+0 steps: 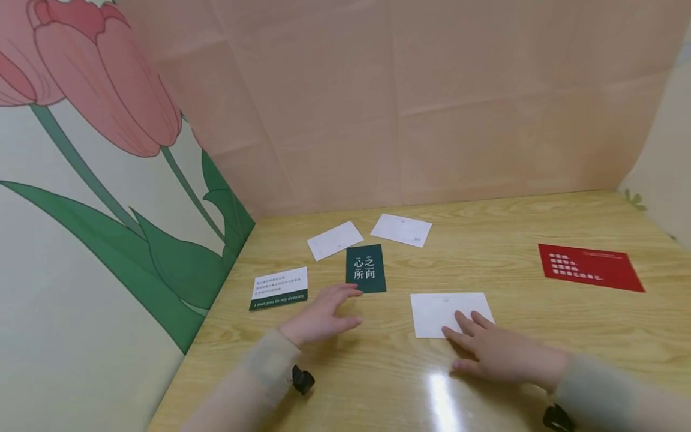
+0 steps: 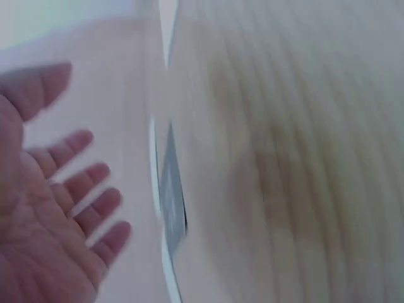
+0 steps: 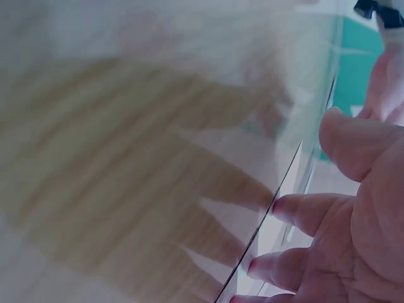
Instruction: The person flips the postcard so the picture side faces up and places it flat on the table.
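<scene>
A white card (image 1: 429, 309) lies face down on the wooden table, and the fingertips of my right hand (image 1: 499, 351) rest on its right part with the fingers spread. In the right wrist view those fingers touch the card's edge (image 3: 284, 189). My left hand (image 1: 321, 315) hovers near the dark green card (image 1: 367, 264) with white characters, its fingers extended and holding nothing. The left wrist view shows the left palm (image 2: 47, 221) with straight, separate fingers. Left of that hand lies a white and green card (image 1: 278, 289) with printed lines.
Two white cards, one at the back left (image 1: 335, 240) and another beside it (image 1: 401, 230), lie beyond the green one. A red card (image 1: 591, 267) with white text lies far right. A pink cloth (image 1: 432, 108) hangs behind the table (image 1: 486, 234); a tulip-patterned panel (image 1: 81, 240) stands left.
</scene>
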The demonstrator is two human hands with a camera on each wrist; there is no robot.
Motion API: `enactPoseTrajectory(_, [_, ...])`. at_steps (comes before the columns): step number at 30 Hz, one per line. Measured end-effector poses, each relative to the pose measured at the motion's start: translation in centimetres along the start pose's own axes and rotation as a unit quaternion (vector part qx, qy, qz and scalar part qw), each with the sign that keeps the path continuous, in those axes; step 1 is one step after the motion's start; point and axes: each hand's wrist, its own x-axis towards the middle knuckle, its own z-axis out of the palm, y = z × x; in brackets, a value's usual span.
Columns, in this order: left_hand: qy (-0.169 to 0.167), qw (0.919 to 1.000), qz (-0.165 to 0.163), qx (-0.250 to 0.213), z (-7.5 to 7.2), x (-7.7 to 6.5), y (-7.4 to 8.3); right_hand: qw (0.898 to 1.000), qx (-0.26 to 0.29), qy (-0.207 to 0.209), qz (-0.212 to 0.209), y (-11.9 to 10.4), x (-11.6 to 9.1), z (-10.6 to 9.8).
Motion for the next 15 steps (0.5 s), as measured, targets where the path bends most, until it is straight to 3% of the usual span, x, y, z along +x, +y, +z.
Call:
enactPoseTrajectory(6, [-0.015, 0.9995, -0.008, 0.028, 2.6, 2.3, 3.1, 1.0, 0.014, -0.018, 0.014, -2.1, 0.6, 0.2])
enactPoseTrajectory(10, [-0.008, 0.9986, -0.037, 0.037, 4.0, 3.6, 4.2, 0.999, 0.02, -0.027, 0.026, -3.1, 1.0, 0.3])
enactPoseTrajectory(15, [-0.006, 0.9967, -0.08, 0.01, 5.0, 5.2, 5.0, 0.998, 0.029, -0.038, 0.042, -3.8, 1.6, 0.6])
